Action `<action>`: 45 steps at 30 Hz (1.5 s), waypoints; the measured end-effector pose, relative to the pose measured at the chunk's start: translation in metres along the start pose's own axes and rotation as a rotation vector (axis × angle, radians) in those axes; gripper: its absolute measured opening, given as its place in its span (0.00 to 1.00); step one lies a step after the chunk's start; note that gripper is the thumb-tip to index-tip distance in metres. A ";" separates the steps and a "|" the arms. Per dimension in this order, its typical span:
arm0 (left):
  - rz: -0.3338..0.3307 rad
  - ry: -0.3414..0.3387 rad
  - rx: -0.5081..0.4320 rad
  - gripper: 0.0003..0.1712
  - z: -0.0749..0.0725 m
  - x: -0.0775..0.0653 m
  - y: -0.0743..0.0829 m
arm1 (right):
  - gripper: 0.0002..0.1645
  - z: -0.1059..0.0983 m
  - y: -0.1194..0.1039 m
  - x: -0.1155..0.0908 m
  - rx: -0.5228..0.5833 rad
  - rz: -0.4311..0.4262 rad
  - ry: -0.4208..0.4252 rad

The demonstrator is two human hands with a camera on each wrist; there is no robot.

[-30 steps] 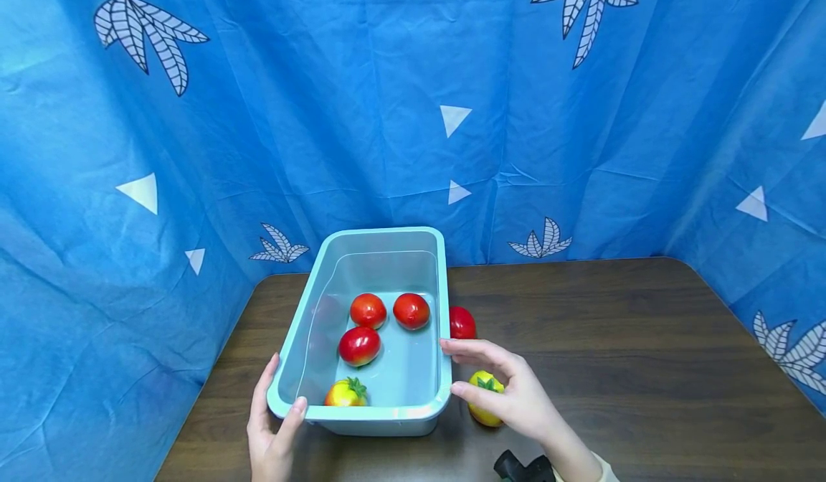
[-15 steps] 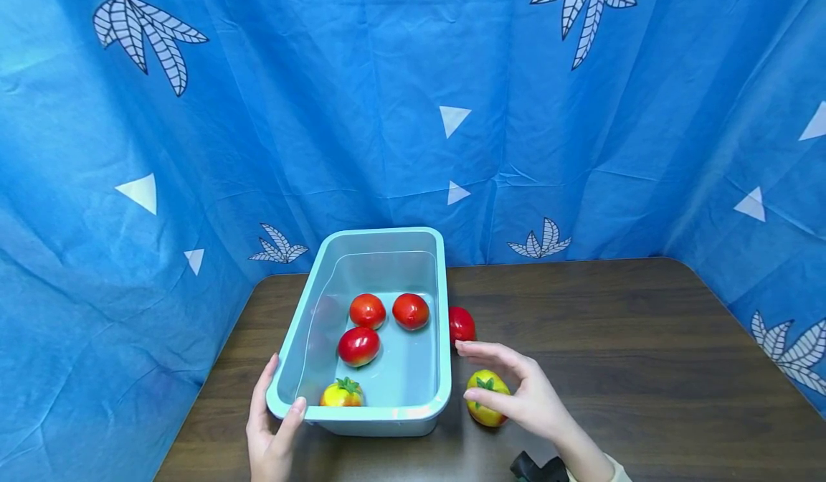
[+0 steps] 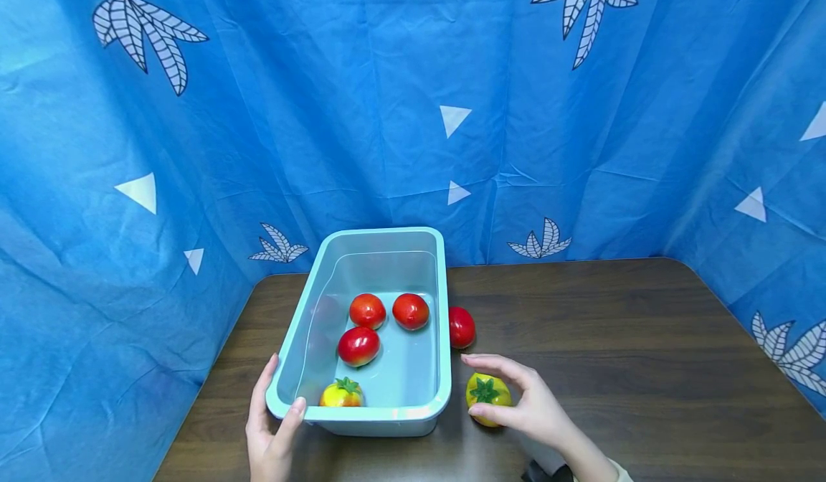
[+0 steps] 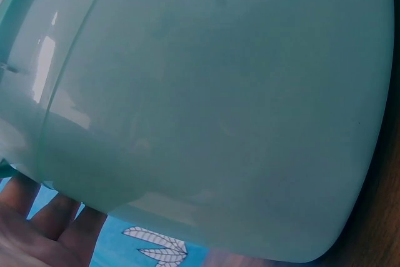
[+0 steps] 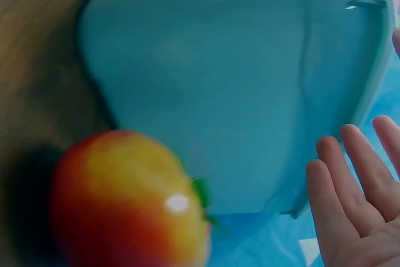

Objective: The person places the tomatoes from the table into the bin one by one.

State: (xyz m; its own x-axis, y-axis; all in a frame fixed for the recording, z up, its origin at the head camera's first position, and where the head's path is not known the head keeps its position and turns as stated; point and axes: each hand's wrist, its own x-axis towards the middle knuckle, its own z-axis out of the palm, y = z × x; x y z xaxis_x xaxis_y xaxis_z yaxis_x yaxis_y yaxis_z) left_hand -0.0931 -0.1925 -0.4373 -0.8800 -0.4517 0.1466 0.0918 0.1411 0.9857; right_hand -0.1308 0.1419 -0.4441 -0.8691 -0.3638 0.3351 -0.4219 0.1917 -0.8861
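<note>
Bare left hand (image 3: 267, 445) and right hand (image 3: 530, 402); on the right, a pale cream sleeve (image 3: 621, 473) and a black, angular camera housing (image 3: 547, 473), partly shown.

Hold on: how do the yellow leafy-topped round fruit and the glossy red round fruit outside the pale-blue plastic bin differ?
The yellow fruit has a green leafy top; the red fruit shows none. In the head view, the yellow fruit looks mostly yellow, the red fruit plain red. There, the right grip partly covers the yellow fruit, and the pale-blue bin partly hides the red fruit. Both rest on the brown wood-grain table.
</note>
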 end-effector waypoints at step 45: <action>0.017 -0.009 -0.006 0.36 0.000 0.001 0.000 | 0.38 -0.005 0.053 -0.008 -0.184 0.234 -0.056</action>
State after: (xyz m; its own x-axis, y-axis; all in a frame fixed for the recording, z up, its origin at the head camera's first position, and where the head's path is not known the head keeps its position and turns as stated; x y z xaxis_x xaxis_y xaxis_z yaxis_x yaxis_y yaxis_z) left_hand -0.0934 -0.1931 -0.4372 -0.8826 -0.4411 0.1627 0.1096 0.1434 0.9836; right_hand -0.1479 0.1592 -0.4925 -0.9349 -0.3387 0.1060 -0.2560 0.4367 -0.8624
